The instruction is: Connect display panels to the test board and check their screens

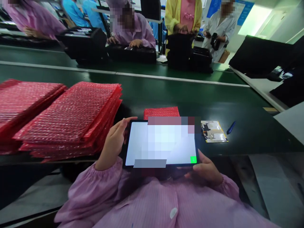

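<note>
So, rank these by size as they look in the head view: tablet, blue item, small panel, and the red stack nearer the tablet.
1. Red stack
2. Tablet
3. Small panel
4. Blue item

No txt, no., brand or sign legible. Tablet: screen content pixelated, unreadable. Co-worker's pink shirt: lettering on chest, illeg. Flat printed piece, R of tablet: markings too small. Blue wall board, bkgd: illeg.

The head view looks forward and down from close above the tablet.
</note>
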Tool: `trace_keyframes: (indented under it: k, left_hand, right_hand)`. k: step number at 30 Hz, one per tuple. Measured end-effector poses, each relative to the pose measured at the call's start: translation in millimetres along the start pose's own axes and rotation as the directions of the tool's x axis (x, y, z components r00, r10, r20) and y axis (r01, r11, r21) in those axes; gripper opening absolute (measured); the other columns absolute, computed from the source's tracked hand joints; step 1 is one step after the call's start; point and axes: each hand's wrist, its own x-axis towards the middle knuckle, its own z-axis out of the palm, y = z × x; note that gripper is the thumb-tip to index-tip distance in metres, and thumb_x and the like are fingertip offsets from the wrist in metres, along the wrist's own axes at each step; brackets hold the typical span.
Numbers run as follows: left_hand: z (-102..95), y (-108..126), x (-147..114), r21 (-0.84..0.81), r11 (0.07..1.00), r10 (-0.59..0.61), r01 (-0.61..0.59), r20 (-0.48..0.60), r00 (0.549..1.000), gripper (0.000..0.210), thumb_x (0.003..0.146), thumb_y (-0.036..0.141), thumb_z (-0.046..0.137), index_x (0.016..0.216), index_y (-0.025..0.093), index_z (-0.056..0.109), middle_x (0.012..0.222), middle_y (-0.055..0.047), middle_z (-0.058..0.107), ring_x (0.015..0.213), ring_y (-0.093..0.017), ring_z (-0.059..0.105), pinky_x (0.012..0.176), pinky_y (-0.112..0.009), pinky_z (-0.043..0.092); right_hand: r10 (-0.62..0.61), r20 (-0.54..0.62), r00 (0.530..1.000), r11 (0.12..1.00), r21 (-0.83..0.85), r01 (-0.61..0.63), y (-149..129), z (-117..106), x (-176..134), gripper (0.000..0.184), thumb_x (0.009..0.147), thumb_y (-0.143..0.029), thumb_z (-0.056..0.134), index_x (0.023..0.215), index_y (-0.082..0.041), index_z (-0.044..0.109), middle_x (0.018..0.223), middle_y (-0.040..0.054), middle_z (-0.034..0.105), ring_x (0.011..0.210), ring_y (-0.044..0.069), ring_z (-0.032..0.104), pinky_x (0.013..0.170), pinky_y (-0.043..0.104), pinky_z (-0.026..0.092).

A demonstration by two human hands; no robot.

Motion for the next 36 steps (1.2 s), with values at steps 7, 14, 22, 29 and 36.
trace_keyframes:
  k: [7, 14, 22, 29, 36]
  left_hand:
    - [-1.7, 10, 3, 0.181, 0.983, -0.005, -0.001, 0.033, 0.999, 0.054, 0.075, 0.052, 0.064, 0.115, 0.016, 0.067, 0.063, 0.003, 0.046, 0.047, -0.005, 0.031, 0.039, -0.016, 0.02]
    - [-2.8, -1, 20, 0.444, 0.838, 0.342, -0.316, 0.022, 0.939, 0.028, 0.08, 0.042, 0.065, 0.091, 0.017, 0.074, 0.098, -0.005, 0.068, 0.082, -0.014, 0.061, 0.074, -0.023, 0.048]
    - [-4.5, 17, -59, 0.049, 0.922, 0.189, -0.385, 0.81, 0.556, 0.01, 0.092, 0.02, 0.056, 0.088, 0.018, 0.065, 0.103, -0.004, 0.073, 0.097, -0.015, 0.069, 0.085, -0.024, 0.055]
    - [-15.0, -27, -87, -0.189, 0.857, -0.27, 0.479, 0.628, 0.73, 0.03, 0.076, 0.04, 0.078, 0.078, 0.017, 0.059, 0.057, 0.0, 0.064, 0.043, -0.011, 0.059, 0.043, -0.016, 0.044]
    - [1.7, -15, -90, -0.085, 0.933, -0.346, 0.351, 0.069, 0.936, 0.044, 0.051, 0.048, 0.086, 0.066, 0.014, 0.062, 0.061, -0.002, 0.065, 0.061, -0.011, 0.059, 0.061, -0.016, 0.049]
  right_hand:
    - [0.022, 0.014, 1.0, 0.995, 0.093, -0.023, -7, -1, 5, 0.069, 0.067, -0.006, 0.06, 0.126, -0.022, 0.026, 0.11, 0.0083, 0.069, 0.102, 0.029, 0.068, 0.075, 0.037, 0.062]
    - [-0.006, -0.052, 0.999, 0.996, 0.091, 0.011, -1, -7, 10, 0.066, 0.068, -0.009, 0.059, 0.126, -0.022, 0.028, 0.109, 0.0068, 0.069, 0.097, 0.03, 0.07, 0.057, 0.032, 0.063]
    - [-0.107, -0.166, 0.98, 0.994, 0.015, 0.111, 3, -5, 19, 0.06, 0.067, -0.015, 0.061, 0.123, -0.021, 0.042, 0.111, 0.0101, 0.068, 0.089, 0.029, 0.071, 0.047, 0.024, 0.058]
    - [-0.09, -0.267, 0.96, 0.995, 0.013, 0.097, -10, 10, 9, 0.065, 0.062, -0.017, 0.063, 0.123, -0.02, 0.04, 0.094, 0.0065, 0.069, 0.075, 0.025, 0.071, 0.044, 0.025, 0.056]
    - [-0.07, -0.223, 0.972, 0.995, 0.05, 0.083, -14, 20, -2, 0.056, 0.064, -0.019, 0.062, 0.117, -0.02, 0.044, 0.1, 0.0081, 0.069, 0.087, 0.029, 0.071, 0.047, 0.021, 0.055]
